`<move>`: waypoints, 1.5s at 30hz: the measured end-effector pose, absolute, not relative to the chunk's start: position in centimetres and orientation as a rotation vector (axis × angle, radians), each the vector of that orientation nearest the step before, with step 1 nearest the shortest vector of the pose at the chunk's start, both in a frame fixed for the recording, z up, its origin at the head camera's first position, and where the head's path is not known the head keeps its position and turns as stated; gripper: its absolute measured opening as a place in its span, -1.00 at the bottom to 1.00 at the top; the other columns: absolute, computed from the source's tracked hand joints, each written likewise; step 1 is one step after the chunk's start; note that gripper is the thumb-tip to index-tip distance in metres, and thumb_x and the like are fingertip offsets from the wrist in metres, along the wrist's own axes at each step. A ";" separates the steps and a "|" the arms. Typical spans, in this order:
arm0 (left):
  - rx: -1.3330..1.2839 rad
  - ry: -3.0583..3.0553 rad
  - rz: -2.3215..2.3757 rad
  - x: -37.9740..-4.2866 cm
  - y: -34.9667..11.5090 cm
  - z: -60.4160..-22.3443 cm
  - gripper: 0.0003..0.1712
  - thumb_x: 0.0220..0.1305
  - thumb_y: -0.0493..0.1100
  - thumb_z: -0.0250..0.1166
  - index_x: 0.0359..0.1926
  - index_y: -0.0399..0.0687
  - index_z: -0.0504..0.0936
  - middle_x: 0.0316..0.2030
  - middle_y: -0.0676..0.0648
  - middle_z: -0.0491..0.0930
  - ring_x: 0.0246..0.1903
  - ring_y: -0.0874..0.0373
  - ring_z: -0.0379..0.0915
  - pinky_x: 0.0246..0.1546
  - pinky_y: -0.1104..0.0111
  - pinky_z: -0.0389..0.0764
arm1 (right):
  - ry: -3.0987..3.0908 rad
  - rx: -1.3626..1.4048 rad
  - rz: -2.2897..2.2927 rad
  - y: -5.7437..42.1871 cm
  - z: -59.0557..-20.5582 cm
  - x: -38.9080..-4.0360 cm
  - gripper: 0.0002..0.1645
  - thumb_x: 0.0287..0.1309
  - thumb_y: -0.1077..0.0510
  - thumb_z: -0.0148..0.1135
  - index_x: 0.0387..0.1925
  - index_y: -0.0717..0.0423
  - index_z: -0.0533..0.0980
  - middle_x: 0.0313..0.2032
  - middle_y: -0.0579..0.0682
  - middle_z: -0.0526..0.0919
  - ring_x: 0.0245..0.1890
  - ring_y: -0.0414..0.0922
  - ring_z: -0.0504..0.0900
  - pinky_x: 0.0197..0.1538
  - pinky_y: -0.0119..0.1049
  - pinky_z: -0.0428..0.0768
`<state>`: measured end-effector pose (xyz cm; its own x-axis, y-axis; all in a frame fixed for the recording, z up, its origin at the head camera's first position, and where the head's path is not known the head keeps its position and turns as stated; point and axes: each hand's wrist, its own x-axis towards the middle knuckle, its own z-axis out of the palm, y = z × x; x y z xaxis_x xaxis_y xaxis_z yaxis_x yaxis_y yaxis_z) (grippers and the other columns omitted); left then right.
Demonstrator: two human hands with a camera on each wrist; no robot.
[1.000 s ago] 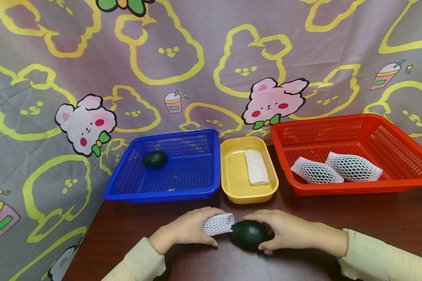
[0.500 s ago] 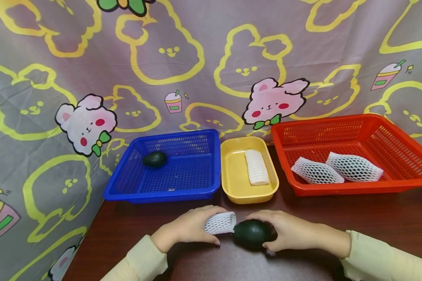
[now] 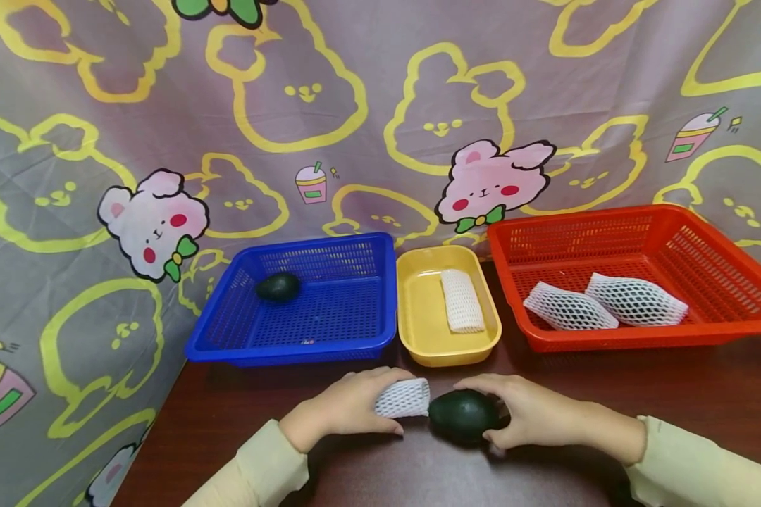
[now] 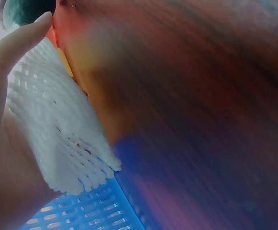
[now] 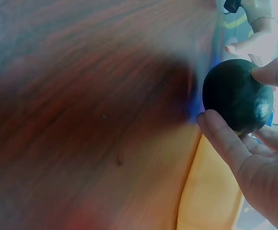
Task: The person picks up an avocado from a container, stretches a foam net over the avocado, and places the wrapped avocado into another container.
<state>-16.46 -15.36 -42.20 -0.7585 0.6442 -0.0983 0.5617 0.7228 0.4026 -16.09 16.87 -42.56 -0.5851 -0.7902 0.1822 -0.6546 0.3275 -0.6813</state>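
Note:
In the head view my left hand holds a white foam net sleeve between thumb and fingers, just above the table. My right hand grips a dark green avocado from its right side. The avocado's narrow left end meets the sleeve's right end; whether any of it is inside, I cannot tell. From the left wrist, the sleeve runs along the palm under the thumb. The right wrist view has the avocado pinched among the fingertips, its underside partly hidden by fingers.
Behind the hands, a blue basket holds another avocado. A yellow tray contains a flat foam sleeve. Two net-wrapped items lie in the red basket. A patterned curtain hangs behind.
Both hands have shifted slightly to the right, carrying the sleeve and the avocado along. The two still sit end to end, and the baskets' contents stay where they were.

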 end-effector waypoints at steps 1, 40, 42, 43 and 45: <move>0.964 2.701 0.511 -16.5 -15.3 -42.2 -0.12 0.07 0.18 0.59 0.38 0.19 0.44 0.09 0.07 0.59 -0.04 0.25 0.52 -0.06 0.23 0.56 | 2.401 -1.323 -1.111 16.9 -42.5 -16.1 -0.24 0.00 0.16 0.57 0.27 0.11 0.49 0.10 -0.07 0.63 -0.02 -0.25 0.55 0.01 -0.30 0.59; 1.079 2.712 0.601 -16.6 -13.0 -42.6 -0.27 0.20 0.24 0.47 0.30 0.15 0.46 0.08 0.11 0.62 -0.08 0.33 0.52 -0.10 0.30 0.54 | 2.320 -1.336 -1.220 15.7 -42.5 -17.2 -0.25 0.05 0.29 0.50 0.30 0.27 0.44 0.12 0.13 0.60 0.00 -0.19 0.58 -0.08 -0.31 0.68; 1.068 2.734 0.594 -16.6 -12.9 -42.6 -0.29 0.19 0.25 0.48 0.27 0.14 0.49 0.07 0.12 0.62 -0.07 0.32 0.52 -0.10 0.28 0.52 | 2.314 -1.337 -1.227 15.6 -42.5 -17.3 -0.25 0.05 0.31 0.49 0.30 0.27 0.43 0.11 0.14 0.60 0.00 -0.19 0.58 -0.09 -0.32 0.68; 1.062 2.743 0.590 -16.6 -12.9 -42.6 -0.29 0.18 0.25 0.48 0.26 0.14 0.50 0.06 0.11 0.62 -0.06 0.32 0.52 -0.10 0.27 0.51 | 2.309 -1.337 -1.231 15.6 -42.5 -17.3 -0.25 0.04 0.31 0.49 0.29 0.27 0.43 0.11 0.14 0.60 0.00 -0.19 0.58 -0.10 -0.31 0.68; 1.052 2.763 0.579 -16.5 -12.8 -42.6 -0.29 0.17 0.26 0.48 0.25 0.14 0.51 0.06 0.11 0.62 -0.04 0.29 0.51 -0.11 0.26 0.50 | 2.297 -1.331 -1.237 15.6 -42.6 -17.3 -0.24 0.05 0.32 0.49 0.30 0.27 0.42 0.11 0.14 0.60 0.00 -0.20 0.58 -0.10 -0.31 0.68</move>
